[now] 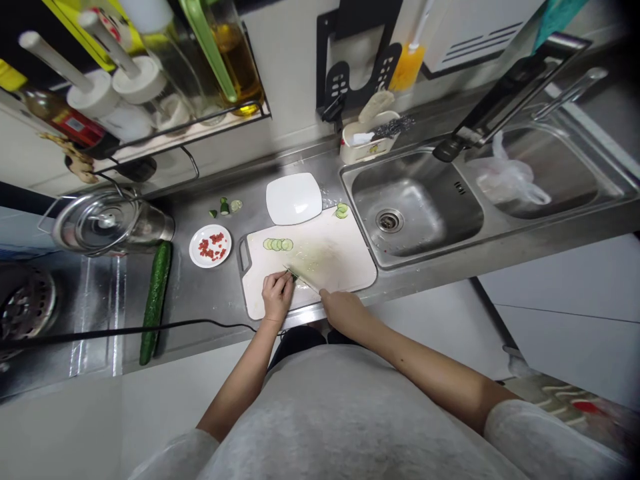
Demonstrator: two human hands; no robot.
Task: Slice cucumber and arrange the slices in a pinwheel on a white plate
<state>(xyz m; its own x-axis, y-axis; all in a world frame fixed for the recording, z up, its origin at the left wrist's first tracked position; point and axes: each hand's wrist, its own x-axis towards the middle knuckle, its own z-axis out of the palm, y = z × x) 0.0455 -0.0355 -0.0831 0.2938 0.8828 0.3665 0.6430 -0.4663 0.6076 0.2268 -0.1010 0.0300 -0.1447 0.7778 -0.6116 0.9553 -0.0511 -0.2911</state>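
Observation:
My right hand [345,312] grips the handle of a kitchen knife [306,281], its blade angled up and left over the white cutting board [345,260]. At the blade's tip end, my left hand [278,293] is closed with curled fingers on a small piece of cucumber [294,276], mostly hidden by the fingers and blade. A row of overlapping cucumber slices [278,245] lies on the board beyond my left hand. More slices [341,211] sit at the board's far right corner. Wet bits of cucumber are scattered across the board's middle.
A white square plate [294,199] touches the board's far edge. Left of the board are a round plate [211,264] with chopped red pieces, cucumber ends [225,207], a whole cucumber [156,300] and a steel pot [113,220]. A sink [415,207] lies right; a black cable [200,322] crosses left.

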